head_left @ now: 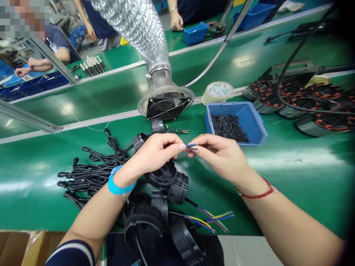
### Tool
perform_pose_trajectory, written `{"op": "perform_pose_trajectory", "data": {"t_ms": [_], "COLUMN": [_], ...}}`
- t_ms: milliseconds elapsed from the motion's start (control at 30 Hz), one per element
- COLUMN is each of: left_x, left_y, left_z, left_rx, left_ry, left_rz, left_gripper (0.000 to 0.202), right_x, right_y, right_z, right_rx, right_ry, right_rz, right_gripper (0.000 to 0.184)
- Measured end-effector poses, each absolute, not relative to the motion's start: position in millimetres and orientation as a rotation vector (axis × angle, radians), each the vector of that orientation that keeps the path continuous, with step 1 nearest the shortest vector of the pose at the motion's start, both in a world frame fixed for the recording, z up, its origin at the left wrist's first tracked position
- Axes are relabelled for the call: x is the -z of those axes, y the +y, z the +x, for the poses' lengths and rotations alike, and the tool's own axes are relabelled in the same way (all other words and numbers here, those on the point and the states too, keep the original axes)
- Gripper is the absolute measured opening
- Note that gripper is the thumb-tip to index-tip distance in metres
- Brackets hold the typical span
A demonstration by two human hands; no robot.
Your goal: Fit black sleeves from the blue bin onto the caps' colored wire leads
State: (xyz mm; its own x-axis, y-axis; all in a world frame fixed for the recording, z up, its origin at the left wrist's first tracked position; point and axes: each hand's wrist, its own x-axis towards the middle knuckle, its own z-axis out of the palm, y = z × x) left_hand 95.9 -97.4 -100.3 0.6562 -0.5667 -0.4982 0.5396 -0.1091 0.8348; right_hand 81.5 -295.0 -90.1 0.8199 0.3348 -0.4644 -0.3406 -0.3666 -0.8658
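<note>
Above the bench, my left hand (163, 149) is closed in a pinch on thin wires (191, 145), one blue and one dark, which stick out past the thumb. Facing it, my right hand (219, 153) has thumb and forefinger closed at the tips of those wires. Whether a small sleeve is also between its fingers cannot be made out. Under my left hand lies a black round plastic housing (162, 175). More black housings (179, 188) lie nearer me, with yellow, blue and brown wire ends (208, 218) coming out. Coiled black cables (94, 173) are left of them.
A blue bin (252, 125) of short black tubes (229, 127) stands beyond my right hand, beside a tape roll (217, 92). A fan (166, 107) under a foil duct (138, 29) hangs ahead. Motor stators (318, 118) sit at right. Co-workers are across the bench.
</note>
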Motion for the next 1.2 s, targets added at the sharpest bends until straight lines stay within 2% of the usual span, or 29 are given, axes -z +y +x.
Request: {"op": "perform_pose_trajectory", "data": {"t_ms": [267, 400, 700, 1200], "left_x": [106.1, 107.1, 101.8, 96.8], "left_y": [-94.1, -94.8, -91.2, -93.3], "left_z": [91.8, 91.4, 90.2, 91.7], "left_rx": [0.942, 0.953, 1.008, 0.964], "left_ry": [0.134, 0.16, 0.116, -0.007], "left_rz": [1.223, 1.204, 1.343, 1.522], "left_gripper": [0.034, 0.036, 0.035, 0.031], "right_x": [93.8, 95.4, 85.3, 85.0], "right_y": [-282.8, -288.8, -287.2, -282.6], "right_z": [80.1, 85.0, 83.6, 82.2], "right_rx": [-0.707, -0.601, -0.639, -0.696], "right_ry": [0.284, 0.428, 0.245, 0.281], "right_rz": [-1.377, -1.302, -1.386, -1.576], "right_gripper": [0.022, 0.026, 0.017, 0.039]}}
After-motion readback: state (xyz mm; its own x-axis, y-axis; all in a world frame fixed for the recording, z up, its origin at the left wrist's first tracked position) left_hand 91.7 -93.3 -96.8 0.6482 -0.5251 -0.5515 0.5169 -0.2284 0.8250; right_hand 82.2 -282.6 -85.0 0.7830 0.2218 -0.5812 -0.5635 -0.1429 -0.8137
